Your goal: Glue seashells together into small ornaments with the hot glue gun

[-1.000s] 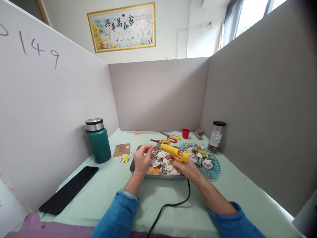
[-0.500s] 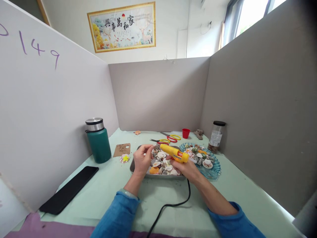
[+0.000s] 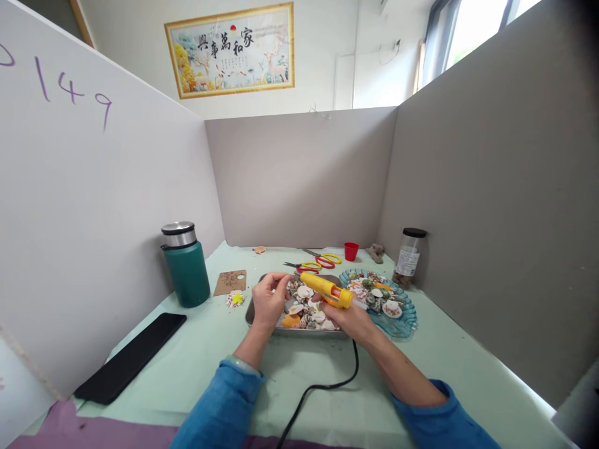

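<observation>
My right hand (image 3: 349, 316) is wrapped round a yellow hot glue gun (image 3: 326, 289), its nozzle aimed left and its black cord trailing down to the table's front. Close to the nozzle, the fingertips of my left hand (image 3: 270, 299) are pinched together; whatever small piece is between them is too tiny to name. Both hands are over a metal tray (image 3: 304, 333) of mixed seashells (image 3: 306, 308), with part of the tray hidden behind them. A blue glass plate (image 3: 406, 321) bearing more shells stands just right of my right hand.
At left are a green bottle (image 3: 186, 274), a black flat slab (image 3: 133, 358), a brown card (image 3: 230, 282) and a shell piece with a yellow star (image 3: 235, 299). Behind the tray lie scissors (image 3: 322, 259) and a red cup (image 3: 351, 251). A lidded jar (image 3: 408, 259) stands at right. Grey panels enclose the table.
The glue gun and my right hand have shifted slightly left, the gun's rear end most visibly. My left hand stays in place, still pinched.
</observation>
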Demonstrator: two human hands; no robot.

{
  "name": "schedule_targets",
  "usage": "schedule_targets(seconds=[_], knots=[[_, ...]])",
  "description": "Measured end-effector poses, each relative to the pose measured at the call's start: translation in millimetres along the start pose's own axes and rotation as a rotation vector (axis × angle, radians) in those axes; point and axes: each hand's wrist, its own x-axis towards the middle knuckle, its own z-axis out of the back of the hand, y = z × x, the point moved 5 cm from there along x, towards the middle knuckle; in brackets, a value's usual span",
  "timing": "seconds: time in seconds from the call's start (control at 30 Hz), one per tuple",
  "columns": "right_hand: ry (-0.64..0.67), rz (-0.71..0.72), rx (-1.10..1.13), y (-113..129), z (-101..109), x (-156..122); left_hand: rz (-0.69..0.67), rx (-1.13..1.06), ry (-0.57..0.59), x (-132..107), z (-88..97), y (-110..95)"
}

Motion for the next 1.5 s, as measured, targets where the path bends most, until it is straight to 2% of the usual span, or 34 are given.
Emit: schedule_targets(seconds=[0.7,1.23,1.5], knots=[[-0.011,0.003,0.021,-0.6,1.4,-0.4,-0.046,-0.005,0.003,0.6,0.3,-3.1],[0.013,0.024,-0.036,9.1,2.1,-3.0,-0.136,0.066,0.014,-1.7,0.5,-8.3],[0.016,0.018,-0.027,10.9,6.3,-3.9,-0.122,0.057,-0.005,-0.5,1.9,-7.2]])
